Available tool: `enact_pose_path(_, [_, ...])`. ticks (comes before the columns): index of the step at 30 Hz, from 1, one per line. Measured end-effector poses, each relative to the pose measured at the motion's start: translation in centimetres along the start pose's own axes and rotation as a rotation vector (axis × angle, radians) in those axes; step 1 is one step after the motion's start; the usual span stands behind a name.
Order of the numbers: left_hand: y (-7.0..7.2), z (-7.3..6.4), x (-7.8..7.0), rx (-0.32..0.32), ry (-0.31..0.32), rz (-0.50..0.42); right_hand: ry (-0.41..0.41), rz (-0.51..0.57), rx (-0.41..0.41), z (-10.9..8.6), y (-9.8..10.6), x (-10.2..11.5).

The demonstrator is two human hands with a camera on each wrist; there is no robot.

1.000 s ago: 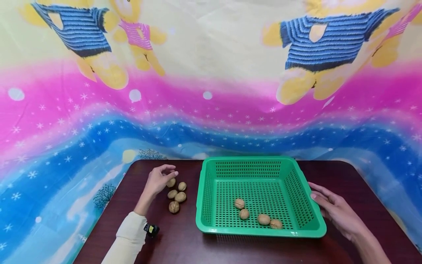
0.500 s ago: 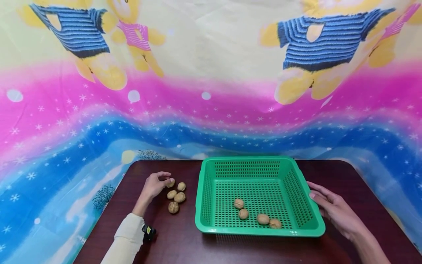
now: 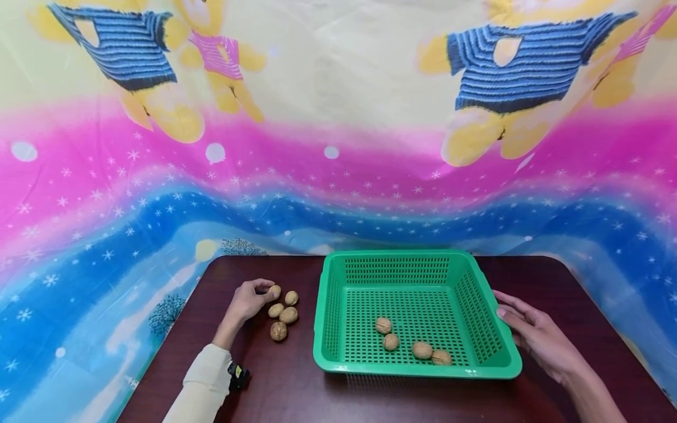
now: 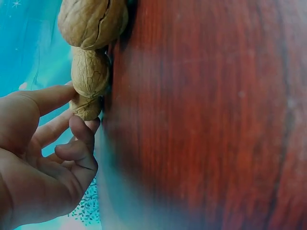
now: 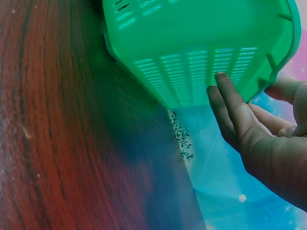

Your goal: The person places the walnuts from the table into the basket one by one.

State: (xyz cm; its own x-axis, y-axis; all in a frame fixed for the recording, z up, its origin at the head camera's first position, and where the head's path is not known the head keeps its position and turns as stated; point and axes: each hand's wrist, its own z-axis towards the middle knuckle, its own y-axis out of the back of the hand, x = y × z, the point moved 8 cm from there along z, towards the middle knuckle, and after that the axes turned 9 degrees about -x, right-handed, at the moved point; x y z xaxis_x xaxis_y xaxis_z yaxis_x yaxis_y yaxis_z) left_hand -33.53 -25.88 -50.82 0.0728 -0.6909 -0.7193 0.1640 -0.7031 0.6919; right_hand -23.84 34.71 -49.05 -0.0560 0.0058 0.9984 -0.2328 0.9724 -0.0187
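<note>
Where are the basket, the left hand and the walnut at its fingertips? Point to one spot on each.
Basket (image 3: pixel 415 369): head view, on its near rim.
Left hand (image 3: pixel 247 301): head view, on the middle of the hand.
Walnut (image 4: pixel 87 109): left wrist view, on its visible shell.

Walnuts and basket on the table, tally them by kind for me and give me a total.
Green basket: 1
Walnuts: 9 (4 inside the basket, 5 outside it, including the one at the left hand)
Total: 10
</note>
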Motion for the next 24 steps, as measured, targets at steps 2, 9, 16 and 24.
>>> enact_pose_path(2, [0.3, 0.0, -0.2, -0.012, -0.003, 0.001, 0.004, 0.001, 0.0, 0.0, 0.0, 0.1])
enact_pose_path(9, [1.2, 0.1, -2.8, -0.025, -0.053, -0.041, 0.008, 0.005, 0.005, 0.0, 0.2, 0.2])
enact_pose_path(16, [1.0, -0.2, -7.1, -0.017, -0.111, -0.1, 0.01, -0.001, 0.0, 0.0, 0.2, 0.2])
enact_pose_path(24, [-0.1, -1.5, -12.3, 0.012, -0.222, -0.145, -0.01, -0.028, -0.017, 0.0, 0.3, -0.1])
